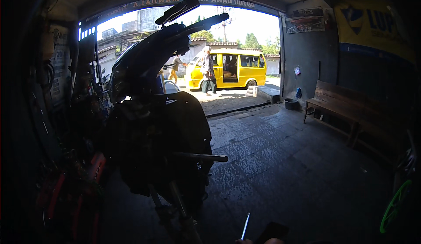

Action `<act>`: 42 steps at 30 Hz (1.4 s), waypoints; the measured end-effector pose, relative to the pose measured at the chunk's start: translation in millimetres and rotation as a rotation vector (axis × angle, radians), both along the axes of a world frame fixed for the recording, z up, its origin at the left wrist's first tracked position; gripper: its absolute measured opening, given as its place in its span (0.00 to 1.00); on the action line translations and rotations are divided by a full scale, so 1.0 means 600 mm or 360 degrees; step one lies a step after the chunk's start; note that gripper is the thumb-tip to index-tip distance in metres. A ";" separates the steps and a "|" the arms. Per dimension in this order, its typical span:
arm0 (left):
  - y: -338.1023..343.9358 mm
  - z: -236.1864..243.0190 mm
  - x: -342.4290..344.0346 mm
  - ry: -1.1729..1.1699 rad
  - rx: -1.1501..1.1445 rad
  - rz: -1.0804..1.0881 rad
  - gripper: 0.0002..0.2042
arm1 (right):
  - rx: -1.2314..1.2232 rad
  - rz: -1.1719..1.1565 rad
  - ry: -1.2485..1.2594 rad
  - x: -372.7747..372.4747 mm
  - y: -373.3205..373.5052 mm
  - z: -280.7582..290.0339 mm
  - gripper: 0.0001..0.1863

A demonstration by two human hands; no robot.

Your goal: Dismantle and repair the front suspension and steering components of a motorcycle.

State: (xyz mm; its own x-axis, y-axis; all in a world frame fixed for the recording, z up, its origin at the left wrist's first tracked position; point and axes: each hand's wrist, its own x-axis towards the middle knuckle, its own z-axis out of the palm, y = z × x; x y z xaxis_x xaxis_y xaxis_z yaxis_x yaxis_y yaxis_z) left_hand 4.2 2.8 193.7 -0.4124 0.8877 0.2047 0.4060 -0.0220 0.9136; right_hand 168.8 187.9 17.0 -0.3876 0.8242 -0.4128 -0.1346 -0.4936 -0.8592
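Note:
At the lower edge, right of the middle, only some fingertips of my right hand (244,241) show. A thin, shiny metal rod (246,225), perhaps a tool's shaft, stands up from them, slightly tilted. Its lower end is hidden. Beside it lies a dark, flat shape (274,232) too dim to make out. My left hand is out of view. Ahead and to the left, apart from the rod, a scooter (164,130) stands in deep shadow. Its handlebar grip (210,22) and mirror (177,10) stick up, and a bar (199,157) juts out from its side.
A wooden bench (337,104) runs along the right wall, with a black bucket (290,104) past its far end. Red metal equipment (94,169) stands at left, a green wheel rim (394,206) at right. Outside the wide doorway are a yellow van (245,71) and two people.

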 end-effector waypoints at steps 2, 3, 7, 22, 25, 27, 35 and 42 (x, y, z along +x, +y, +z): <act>0.003 0.050 0.008 0.0073 0.0018 -0.0001 0.06 | -0.0008 0.0064 -0.0053 0.003 0.005 -0.018 0.08; 0.004 0.067 0.012 0.0150 0.0038 -0.0008 0.06 | -0.0007 0.0064 -0.0056 0.003 0.013 -0.047 0.08; 0.009 0.053 0.006 0.0197 0.0102 0.0008 0.05 | 0.0165 0.0078 -0.0098 0.006 0.033 -0.149 0.09; 0.105 0.302 -0.048 0.0931 0.1271 0.0043 0.04 | 0.0170 0.0021 -0.0079 0.003 0.015 -0.101 0.10; 0.103 0.325 -0.045 0.0983 0.1354 0.0006 0.04 | 0.0198 0.0075 -0.0125 -0.005 0.010 -0.094 0.09; 0.101 0.328 -0.045 0.0977 0.1369 0.0022 0.05 | 0.0180 0.0049 -0.0107 -0.008 0.003 -0.075 0.08; 0.114 0.320 -0.041 0.0971 0.1407 0.0058 0.08 | 0.0236 0.0088 -0.0179 0.002 0.022 -0.143 0.07; 0.122 0.303 -0.063 0.1037 0.1432 0.0138 0.07 | 0.0207 0.0212 -0.0250 0.001 0.020 -0.111 0.10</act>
